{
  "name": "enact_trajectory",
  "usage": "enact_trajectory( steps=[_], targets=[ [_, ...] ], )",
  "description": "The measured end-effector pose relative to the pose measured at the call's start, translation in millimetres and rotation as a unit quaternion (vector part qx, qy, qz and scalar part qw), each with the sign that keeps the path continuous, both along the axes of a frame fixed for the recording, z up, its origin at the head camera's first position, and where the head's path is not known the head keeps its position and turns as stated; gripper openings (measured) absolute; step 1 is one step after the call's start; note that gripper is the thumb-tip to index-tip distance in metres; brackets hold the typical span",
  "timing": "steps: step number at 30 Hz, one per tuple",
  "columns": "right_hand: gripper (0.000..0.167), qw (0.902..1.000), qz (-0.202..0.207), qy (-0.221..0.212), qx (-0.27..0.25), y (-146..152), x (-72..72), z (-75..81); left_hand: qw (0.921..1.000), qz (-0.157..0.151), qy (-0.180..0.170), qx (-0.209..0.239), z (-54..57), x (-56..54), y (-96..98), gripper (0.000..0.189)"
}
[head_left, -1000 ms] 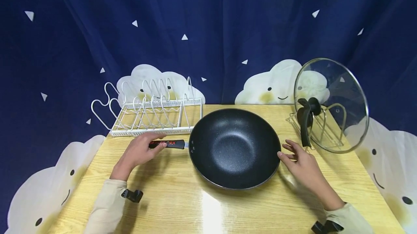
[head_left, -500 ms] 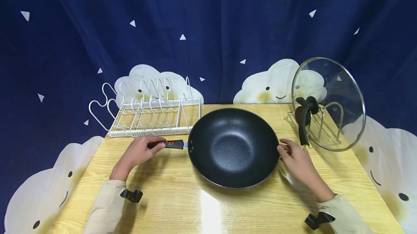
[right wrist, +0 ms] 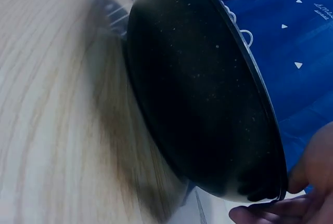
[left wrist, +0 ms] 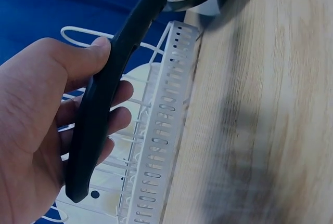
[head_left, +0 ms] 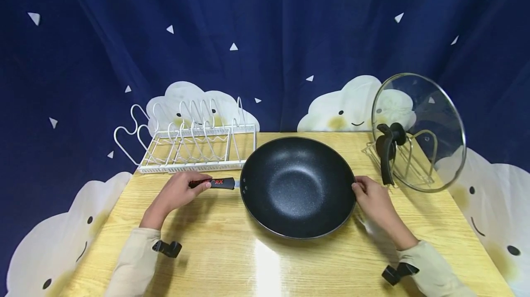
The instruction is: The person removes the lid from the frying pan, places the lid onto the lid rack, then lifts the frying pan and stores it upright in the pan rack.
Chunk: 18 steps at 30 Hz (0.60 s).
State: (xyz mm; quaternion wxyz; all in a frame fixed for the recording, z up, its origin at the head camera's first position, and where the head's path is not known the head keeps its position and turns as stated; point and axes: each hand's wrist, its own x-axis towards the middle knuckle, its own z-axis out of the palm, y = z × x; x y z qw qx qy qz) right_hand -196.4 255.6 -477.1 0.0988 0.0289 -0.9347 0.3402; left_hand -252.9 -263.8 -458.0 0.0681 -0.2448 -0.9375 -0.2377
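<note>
A black wok (head_left: 297, 191) sits level in the middle of the wooden table, its inside facing up and its handle (head_left: 221, 183) pointing left. My left hand (head_left: 177, 191) holds that handle, thumb on the near side; in the left wrist view the fingers curl under the black grip (left wrist: 106, 83). At the wok's right edge, my right hand (head_left: 376, 202) pinches the rim between thumb and fingers. From the right wrist view, the dark outer wall (right wrist: 197, 89) shows, with the right fingers (right wrist: 281, 211) below the rim.
Behind the left hand stands a white wire rack (head_left: 194, 150) with upright loops. At the back right, a glass lid (head_left: 426, 150) with a black knob leans upright in a small metal wire stand (head_left: 434, 150). A dark blue curtain (head_left: 256, 21) hangs behind the table (head_left: 223, 260).
My right hand has moved slightly left and its loosely spread fingers have closed onto the wok's rim. The left hand keeps its hold on the handle; the wok stays nearly in place.
</note>
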Motion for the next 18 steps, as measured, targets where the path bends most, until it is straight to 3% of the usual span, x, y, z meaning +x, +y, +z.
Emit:
enact_trajectory(
  steps=[13,18],
  targets=[
    [0.034,0.9995,-0.014,-0.027,0.01,0,-18.0,1.6,0.9998,0.004,-0.019,0.007,3.1,10.0,7.9,0.021],
    [0.033,0.9991,-0.021,-0.035,0.013,-1,-28.0,4.2,0.9985,0.02,-0.049,0.01,5.0,16.3,11.7,0.021]
  ],
)
